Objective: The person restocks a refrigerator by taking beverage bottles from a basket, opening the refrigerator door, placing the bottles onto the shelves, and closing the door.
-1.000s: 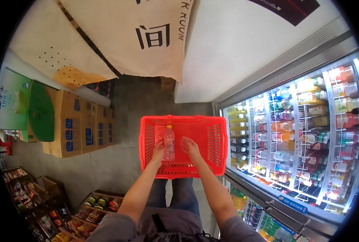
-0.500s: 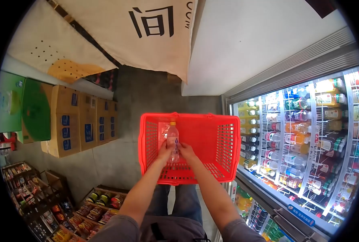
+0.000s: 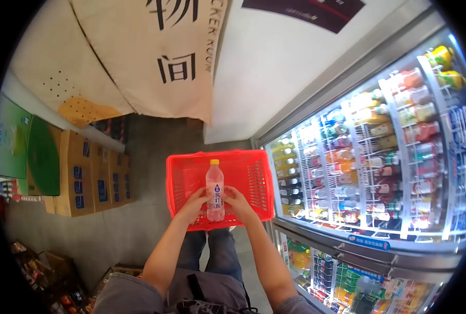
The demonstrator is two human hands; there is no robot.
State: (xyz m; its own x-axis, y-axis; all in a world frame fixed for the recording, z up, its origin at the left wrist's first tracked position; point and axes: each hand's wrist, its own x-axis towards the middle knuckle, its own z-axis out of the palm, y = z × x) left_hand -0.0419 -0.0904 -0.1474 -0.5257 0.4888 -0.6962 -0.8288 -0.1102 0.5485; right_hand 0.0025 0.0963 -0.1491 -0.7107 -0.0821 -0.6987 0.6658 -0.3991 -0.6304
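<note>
A clear soda water bottle (image 3: pixel 215 180) with a yellow cap and dark blue print on its label is held over the red shopping basket (image 3: pixel 264 180). My left hand (image 3: pixel 193 206) grips its left side, fingers closed against the lower half. On the opposite side, my right hand (image 3: pixel 238 204) presses its fingers to the bottle. Behind the bottle, the basket's red floor and slotted walls show. What supports the basket is hidden.
A lit drinks fridge (image 3: pixel 348 172) with several rows of bottles runs along the right. Cardboard cartons (image 3: pixel 99 180) and a green box (image 3: pixel 44 157) line the left. A fabric curtain (image 3: pixel 154 63) hangs ahead beside a white wall (image 3: pixel 254 78). Snack racks (image 3: pixel 60 272) stand lower left.
The bottle has come up closer to me, with its label now facing me and both hands still on it. My view has swung right, showing more of the fridge.
</note>
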